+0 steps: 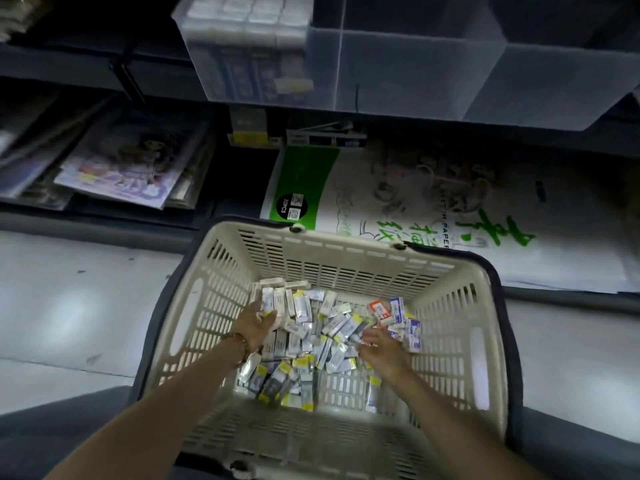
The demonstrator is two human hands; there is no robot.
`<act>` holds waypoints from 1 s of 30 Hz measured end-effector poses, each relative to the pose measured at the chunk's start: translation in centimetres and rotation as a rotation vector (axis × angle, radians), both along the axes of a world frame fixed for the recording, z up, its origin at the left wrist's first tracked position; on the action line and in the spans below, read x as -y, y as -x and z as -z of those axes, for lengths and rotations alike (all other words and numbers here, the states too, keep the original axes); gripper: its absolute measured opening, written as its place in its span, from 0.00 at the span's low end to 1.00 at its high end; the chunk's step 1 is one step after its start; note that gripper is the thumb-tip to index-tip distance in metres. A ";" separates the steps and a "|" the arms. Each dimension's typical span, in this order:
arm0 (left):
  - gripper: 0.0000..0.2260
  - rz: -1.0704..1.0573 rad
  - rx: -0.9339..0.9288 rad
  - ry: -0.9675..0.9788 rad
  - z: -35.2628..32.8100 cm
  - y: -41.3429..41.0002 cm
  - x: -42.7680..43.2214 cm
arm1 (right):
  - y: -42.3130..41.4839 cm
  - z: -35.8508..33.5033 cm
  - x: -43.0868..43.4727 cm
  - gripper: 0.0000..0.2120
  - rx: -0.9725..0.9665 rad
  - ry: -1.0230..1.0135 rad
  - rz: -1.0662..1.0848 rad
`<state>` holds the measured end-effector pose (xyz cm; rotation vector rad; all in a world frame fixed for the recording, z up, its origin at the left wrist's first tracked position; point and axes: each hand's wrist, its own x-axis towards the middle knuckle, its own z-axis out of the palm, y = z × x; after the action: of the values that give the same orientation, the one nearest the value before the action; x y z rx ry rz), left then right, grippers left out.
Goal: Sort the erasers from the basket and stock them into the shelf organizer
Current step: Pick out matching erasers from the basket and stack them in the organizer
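Floor: a pale, glossy floor (69, 299) spreads out to the left and right of the basket (346, 249), with soft glare on it and a few dark scuffs.
Shelving: dark shelves rise just beyond the basket's far rim, and the light is dim there.
Shelf organizer: the clear plastic shelf organizer (398, 74) sits above and beyond the basket. It is boxy, with thin see-through walls, and its left compartment holds neat rows of white blocks (242, 15).
Lower shelf: a white and green pack of sketch paper (415, 195) lies flat just behind the basket. A stack of glossy picture books (128, 161) lies beyond the basket's far left corner.
Basket: it is cream plastic and rectangular, with slotted walls and bottom. Dark handles (502, 306) are folded down around the rim.
Erasers: the erasers (332, 327) lie in a loose heap inside the basket, bunched toward its far half. They are small flat oblongs in shiny wrappers, mostly white and grey. Many have yellow ends, a few are blue, and one near the basket's right wall is orange-red.
Left hand: the left hand (258, 323) is inside the basket near its left wall, its grip closed round a small row of erasers. A beaded bracelet (239, 342) is on the wrist.
Right hand: the right hand (381, 344) is over the heap nearer the basket's right wall. Its fingers are loosely spread, so the grip is wide and holds nothing.
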<state>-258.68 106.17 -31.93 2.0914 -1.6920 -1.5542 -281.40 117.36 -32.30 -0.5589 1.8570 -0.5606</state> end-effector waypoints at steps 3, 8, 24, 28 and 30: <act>0.26 -0.030 -0.020 -0.021 1.2 0.7 0.9 | -0.3 0.5 0.8 0.20 -0.013 0.038 0.001; 0.28 -0.009 -0.016 0.047 2.7 1.4 2.4 | -0.8 0.7 2.4 0.19 -0.122 0.152 -0.123; 0.20 0.239 0.233 0.266 4.6 1.6 3.3 | -4.3 5.1 9.1 0.20 -0.198 0.018 -0.083; 0.18 0.357 0.163 0.390 4.7 1.0 2.6 | -4.2 5.0 8.1 0.10 -0.224 0.124 -0.146; 0.18 0.383 0.142 0.401 4.7 1.0 2.0 | -3.8 4.4 7.6 0.07 -0.167 0.171 -0.094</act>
<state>-259.69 104.19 -36.61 1.7853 -2.3293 -1.0200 -277.57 109.71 -36.67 -0.8241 1.9384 -0.6290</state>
